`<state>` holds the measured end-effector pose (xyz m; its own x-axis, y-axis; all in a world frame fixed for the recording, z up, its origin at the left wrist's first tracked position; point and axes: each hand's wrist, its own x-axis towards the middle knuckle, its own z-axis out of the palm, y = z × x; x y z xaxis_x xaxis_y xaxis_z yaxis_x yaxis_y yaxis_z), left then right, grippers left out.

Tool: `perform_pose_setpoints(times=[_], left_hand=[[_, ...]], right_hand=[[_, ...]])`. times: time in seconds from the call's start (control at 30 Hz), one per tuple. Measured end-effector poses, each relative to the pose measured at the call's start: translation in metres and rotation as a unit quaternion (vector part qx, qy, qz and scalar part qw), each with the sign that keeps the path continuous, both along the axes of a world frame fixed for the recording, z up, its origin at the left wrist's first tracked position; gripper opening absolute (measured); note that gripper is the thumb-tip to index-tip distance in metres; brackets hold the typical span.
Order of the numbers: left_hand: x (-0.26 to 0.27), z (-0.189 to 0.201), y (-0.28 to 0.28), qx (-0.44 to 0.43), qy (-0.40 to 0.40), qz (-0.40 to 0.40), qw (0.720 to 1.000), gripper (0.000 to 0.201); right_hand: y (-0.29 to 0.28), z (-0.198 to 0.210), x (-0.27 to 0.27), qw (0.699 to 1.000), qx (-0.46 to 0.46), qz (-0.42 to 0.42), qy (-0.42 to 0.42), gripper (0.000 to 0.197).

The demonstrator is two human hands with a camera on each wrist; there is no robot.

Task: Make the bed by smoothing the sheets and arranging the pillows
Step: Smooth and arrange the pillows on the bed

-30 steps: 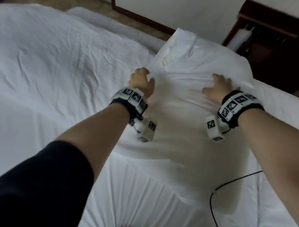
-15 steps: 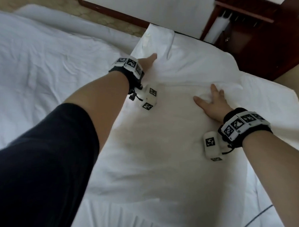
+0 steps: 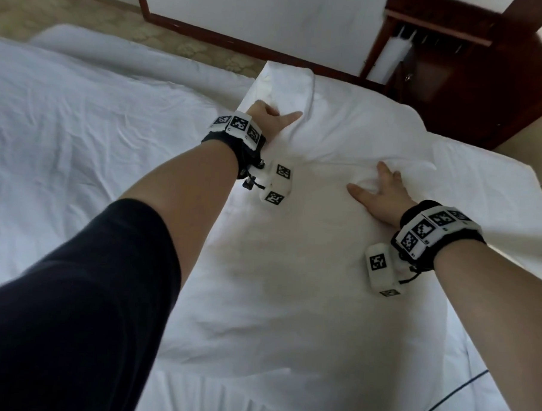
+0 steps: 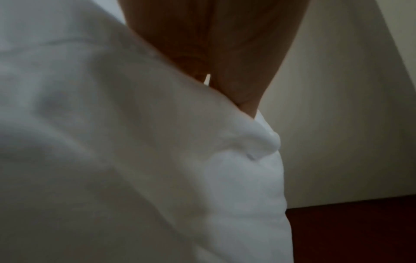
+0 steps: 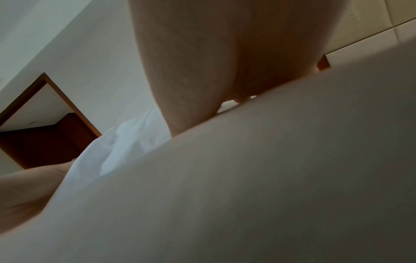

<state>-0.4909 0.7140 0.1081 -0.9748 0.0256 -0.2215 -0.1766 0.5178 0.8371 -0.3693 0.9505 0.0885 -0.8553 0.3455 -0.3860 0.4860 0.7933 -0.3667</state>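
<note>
Pillow (image 3: 292, 268) edge hides left hand (image 3: 272, 120) fingertips; right hand (image 3: 380, 199) lies flat.

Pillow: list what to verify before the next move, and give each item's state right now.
1. Right hand flat on the pillow: ok, fingers are spread and pressing on its top.
2. Left hand grip on the far left corner: cannot tell, since the fingertips are buried in a fold of fabric in both the head and left wrist views.
3. Pillow top smooth: not ok, creases run across it between the two hands.
4. Sheet left of the pillow smooth: not ok, it is wrinkled.
</note>
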Motion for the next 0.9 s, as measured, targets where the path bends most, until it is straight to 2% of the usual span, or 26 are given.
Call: perform_pose_setpoints(times=[0.07, 0.13, 0.2, 0.3, 0.43, 0.5, 0.6, 0.7, 0.8, 0.87, 0.9], left_hand=[[-0.004, 0.002, 0.001, -0.025, 0.012, -0.02, 0.999, 0.048], [-0.007, 0.007, -0.001, -0.034, 0.04, -0.007, 0.999, 0.037], [-0.006, 0.015, -0.004, -0.064, 0.059, 0.004, 0.996, 0.043], [-0.012, 0.036, -0.008, -0.101, 0.068, 0.011, 0.993, 0.039], [-0.034, 0.072, -0.014, -0.067, 0.116, 0.092, 0.987, 0.041], [-0.045, 0.079, -0.019, -0.076, 0.122, 0.104, 0.984, 0.039], [-0.049, 0.078, -0.03, -0.075, 0.103, 0.114, 0.985, 0.036], [-0.053, 0.079, -0.029, -0.008, 0.077, 0.154, 0.985, 0.035], [-0.058, 0.078, -0.024, 0.037, 0.066, 0.113, 0.991, 0.041], [-0.05, 0.067, -0.027, -0.023, 0.046, 0.08, 0.995, 0.046], [-0.049, 0.062, -0.026, -0.055, 0.039, 0.067, 0.995, 0.042]], right_hand=[[0.001, 0.0, -0.001, 1.0, 0.004, 0.003, -0.008, 0.094], [0.0, 0.001, -0.001, 1.0, 0.007, 0.004, -0.013, 0.094], [-0.002, 0.001, -0.001, 1.0, 0.01, 0.005, -0.018, 0.094], [-0.005, 0.003, -0.002, 1.0, 0.01, 0.012, -0.027, 0.093], [-0.008, 0.005, -0.003, 0.999, 0.006, 0.028, -0.038, 0.091], [-0.007, 0.004, -0.002, 0.999, 0.006, 0.03, -0.04, 0.091], [-0.008, 0.005, 0.0, 0.998, -0.004, 0.042, -0.041, 0.088], [-0.009, 0.007, 0.002, 0.998, -0.011, 0.048, -0.044, 0.087], [-0.009, 0.006, 0.002, 0.998, -0.009, 0.044, -0.042, 0.087], [-0.008, 0.005, 0.003, 0.998, -0.009, 0.044, -0.044, 0.087], [-0.006, 0.005, 0.003, 0.998, -0.011, 0.044, -0.045, 0.087]])
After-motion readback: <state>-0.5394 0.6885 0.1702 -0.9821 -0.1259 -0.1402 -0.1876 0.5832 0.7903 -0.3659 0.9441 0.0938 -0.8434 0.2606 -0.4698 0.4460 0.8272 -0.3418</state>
